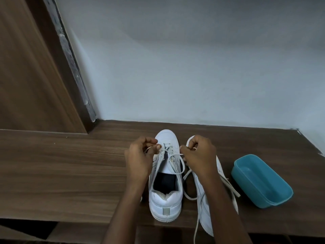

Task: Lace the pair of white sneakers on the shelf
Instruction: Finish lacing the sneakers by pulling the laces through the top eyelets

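Two white sneakers stand side by side on the brown wooden shelf (70,173), heels toward me. The left sneaker (165,199) has its white lace (173,153) crossed through the front eyelets. My left hand (140,159) pinches one end of that lace at the shoe's left side. My right hand (198,155) pinches the other end at its right side. The right sneaker (202,199) lies mostly under my right forearm, and a loose lace (230,187) trails over it and off the shelf's front edge.
A teal plastic tub (262,182) sits empty on the shelf, right of the shoes. A pale wall runs behind the shelf and a wooden panel (26,67) rises at the far left. The shelf's front edge lies just below the heels.
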`<state>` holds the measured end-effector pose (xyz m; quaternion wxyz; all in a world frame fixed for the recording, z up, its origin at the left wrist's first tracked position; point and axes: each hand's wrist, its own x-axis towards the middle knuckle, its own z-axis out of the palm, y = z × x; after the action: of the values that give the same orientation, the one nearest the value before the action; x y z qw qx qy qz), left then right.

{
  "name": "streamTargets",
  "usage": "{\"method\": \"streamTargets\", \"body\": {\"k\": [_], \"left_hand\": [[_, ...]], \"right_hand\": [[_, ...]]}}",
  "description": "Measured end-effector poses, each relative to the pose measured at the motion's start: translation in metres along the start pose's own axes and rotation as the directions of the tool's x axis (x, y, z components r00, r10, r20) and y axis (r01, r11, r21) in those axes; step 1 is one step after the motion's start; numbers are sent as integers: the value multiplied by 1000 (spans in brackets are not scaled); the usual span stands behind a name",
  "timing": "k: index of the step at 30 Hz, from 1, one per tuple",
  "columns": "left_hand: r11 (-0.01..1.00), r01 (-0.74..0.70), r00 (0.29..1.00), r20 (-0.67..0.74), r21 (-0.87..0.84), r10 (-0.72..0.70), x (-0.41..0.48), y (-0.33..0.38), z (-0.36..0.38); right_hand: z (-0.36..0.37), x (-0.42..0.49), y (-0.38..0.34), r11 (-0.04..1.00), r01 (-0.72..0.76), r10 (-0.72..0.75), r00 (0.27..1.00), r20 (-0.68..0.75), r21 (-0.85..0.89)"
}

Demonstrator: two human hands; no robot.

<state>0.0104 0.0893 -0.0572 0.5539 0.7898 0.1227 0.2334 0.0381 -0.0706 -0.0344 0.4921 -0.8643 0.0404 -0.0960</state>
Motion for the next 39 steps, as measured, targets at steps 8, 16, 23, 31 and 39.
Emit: {"method": "streamTargets", "body": {"k": [8, 16, 23, 31, 39], "left_hand": [[977, -167, 983, 97, 130, 155, 2, -3, 15], [970, -177, 980, 117, 164, 159, 10, -10, 23], [925, -214, 972, 158, 312, 172, 15, -11, 24], [902, -254, 959, 215, 348, 186, 14, -7, 17], [874, -264, 956, 233, 408, 179, 11, -3, 21]], "right_hand": [[25, -8, 4, 991, -47, 63, 990, 128, -128], [25, -8, -1, 984, -122, 130, 990, 49, -133], [23, -5, 3, 987, -89, 95, 995, 42, -135], [24, -3, 10, 996, -81, 83, 994, 69, -40], [25, -3, 12, 987, -141, 136, 988, 77, 72]]}}
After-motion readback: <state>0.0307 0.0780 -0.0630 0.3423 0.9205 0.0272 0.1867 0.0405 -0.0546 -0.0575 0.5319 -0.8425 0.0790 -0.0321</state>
